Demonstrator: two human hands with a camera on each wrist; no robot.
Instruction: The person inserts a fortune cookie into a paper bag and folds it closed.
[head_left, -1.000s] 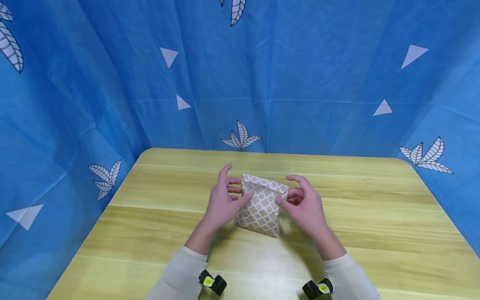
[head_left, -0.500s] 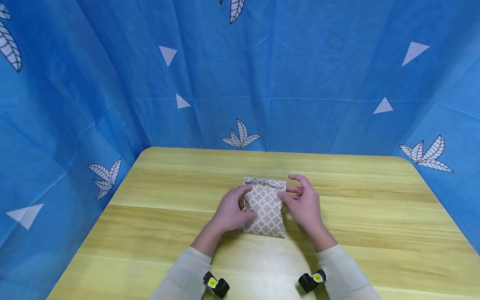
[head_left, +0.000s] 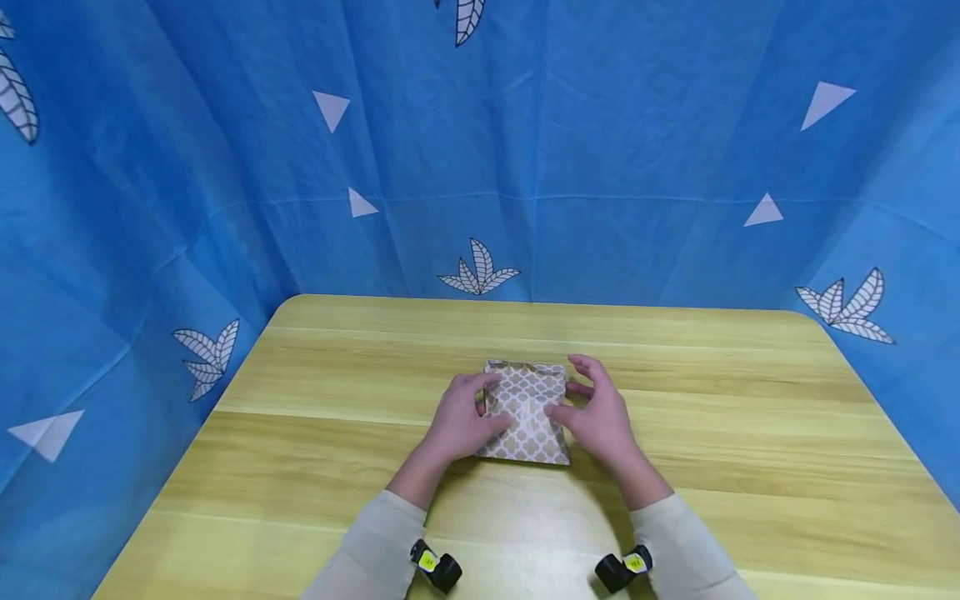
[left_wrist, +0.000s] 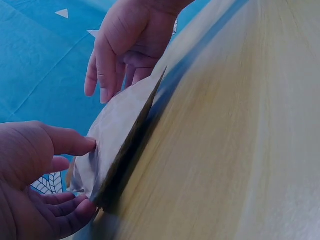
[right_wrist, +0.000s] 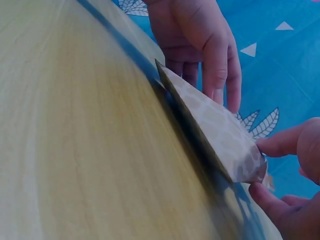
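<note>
A small paper bag (head_left: 529,437) with a beige and white lattice pattern is near the middle of the table. Its far end is folded over. My left hand (head_left: 461,417) holds the left side, thumb on the upper face and some fingers out of sight behind the edge. At the opposite side, my right hand (head_left: 600,414) pinches the edge, its thumb on the face and index finger raised beyond the far corner. In the left wrist view, the bag (left_wrist: 122,120) slants above a dark shadow. The right wrist view shows the bag's near edge (right_wrist: 192,125) close over the tabletop.
The light wooden table (head_left: 750,433) spreads around both hands. A blue curtain (head_left: 637,150) with white leaves and triangles hangs behind it and along the sides. Small black cameras, one of them the left wrist camera (head_left: 437,568), sit on the cuffs.
My left hand has gone from spread fingers at the bag's upper left to a hold lower on its side. The bag has turned straighter and its top tips farther back. My right hand shifted slightly left.
</note>
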